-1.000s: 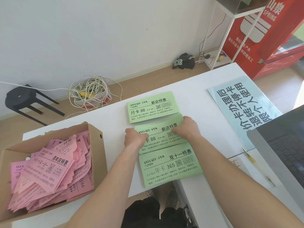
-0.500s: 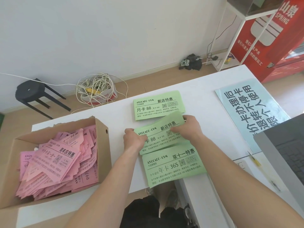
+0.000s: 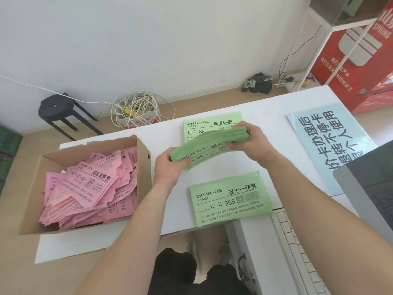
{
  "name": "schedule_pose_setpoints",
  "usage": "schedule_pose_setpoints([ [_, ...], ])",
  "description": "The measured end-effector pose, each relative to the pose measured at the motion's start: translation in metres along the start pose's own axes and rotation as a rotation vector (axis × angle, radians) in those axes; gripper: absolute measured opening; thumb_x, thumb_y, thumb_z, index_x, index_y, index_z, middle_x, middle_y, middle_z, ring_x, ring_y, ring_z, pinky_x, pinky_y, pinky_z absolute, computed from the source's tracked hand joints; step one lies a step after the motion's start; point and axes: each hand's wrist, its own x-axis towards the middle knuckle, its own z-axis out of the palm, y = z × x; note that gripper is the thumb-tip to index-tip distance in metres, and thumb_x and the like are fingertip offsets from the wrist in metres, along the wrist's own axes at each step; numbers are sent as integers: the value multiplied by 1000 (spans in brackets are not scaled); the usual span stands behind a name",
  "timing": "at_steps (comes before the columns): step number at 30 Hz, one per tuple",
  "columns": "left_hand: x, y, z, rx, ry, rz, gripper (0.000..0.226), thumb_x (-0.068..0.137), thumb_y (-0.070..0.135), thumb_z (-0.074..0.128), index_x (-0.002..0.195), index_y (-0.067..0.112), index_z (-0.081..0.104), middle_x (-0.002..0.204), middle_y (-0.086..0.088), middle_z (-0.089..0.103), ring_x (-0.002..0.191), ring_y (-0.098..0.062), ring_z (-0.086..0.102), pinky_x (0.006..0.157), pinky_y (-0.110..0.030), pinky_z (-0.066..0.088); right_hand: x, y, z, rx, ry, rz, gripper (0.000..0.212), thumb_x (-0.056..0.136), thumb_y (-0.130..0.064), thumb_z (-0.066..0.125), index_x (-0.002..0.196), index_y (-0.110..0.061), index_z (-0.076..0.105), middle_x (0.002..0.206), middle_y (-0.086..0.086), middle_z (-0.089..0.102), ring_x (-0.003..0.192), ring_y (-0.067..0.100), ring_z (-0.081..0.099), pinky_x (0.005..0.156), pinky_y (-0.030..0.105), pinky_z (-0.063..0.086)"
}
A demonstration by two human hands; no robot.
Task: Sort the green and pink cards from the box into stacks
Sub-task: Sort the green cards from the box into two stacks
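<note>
A thick stack of green cards (image 3: 209,145) is lifted off the white table (image 3: 274,116) and tilted, its edge facing me. My left hand (image 3: 170,169) grips its left end and my right hand (image 3: 251,141) grips its right end. Behind it, a second green stack (image 3: 202,126) lies flat on the table. A third green stack (image 3: 230,201) lies near the front edge. The cardboard box (image 3: 144,167) at the left holds several loose pink cards (image 3: 89,186).
A pale blue sign (image 3: 331,145) lies on the table at the right. A grey laptop (image 3: 374,201) and a white keyboard (image 3: 297,252) sit at the right front. On the floor behind are a black stool (image 3: 57,107) and coiled cable (image 3: 136,109).
Both hands have raised the middle green stack off the table and tipped it on edge. The camera has shifted closer and to the left.
</note>
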Motion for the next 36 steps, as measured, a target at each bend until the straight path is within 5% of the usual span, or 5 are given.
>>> schedule_pose_setpoints([
  [12, 5, -39, 25, 30, -29, -78, 46, 85, -2, 65, 118, 23, 45, 104, 8, 65, 96, -9, 62, 77, -23, 47, -9, 63, 17, -41, 162, 162, 42, 80, 6, 78, 118, -8, 68, 111, 4, 75, 103, 19, 72, 94, 36, 57],
  [17, 12, -36, 32, 217, 13, -47, 35, 90, 1, 52, 112, 25, 37, 108, 4, 62, 106, -29, 60, 95, -40, 47, -4, 56, 22, -92, 180, 131, 41, 84, 2, 76, 120, -14, 66, 111, -3, 74, 105, 16, 70, 95, 37, 54],
  [30, 103, 39, 55, 422, 13, -76, 30, 84, 18, 68, 113, 11, 68, 108, -3, 71, 90, -21, 61, 74, -27, 42, 87, 10, -5, -262, 318, 349, 25, 78, -11, 73, 103, -9, 69, 100, 6, 74, 91, 24, 69, 68, 28, 53],
  [33, 105, 36, 53, 465, 28, -95, 35, 75, 28, 70, 107, 14, 70, 109, -5, 69, 90, -22, 64, 73, -28, 46, 88, 12, -6, -374, 337, 352, 35, 75, -23, 76, 106, -12, 65, 105, 4, 69, 91, 21, 66, 65, 27, 52],
  [36, 103, 33, 50, 476, 74, -131, 61, 75, 35, 74, 128, 11, 54, 127, -8, 54, 107, -28, 60, 87, -35, 50, 84, 15, -7, -495, 333, 391, 61, 74, -40, 77, 126, -15, 57, 123, 6, 56, 102, 24, 63, 84, 37, 54],
])
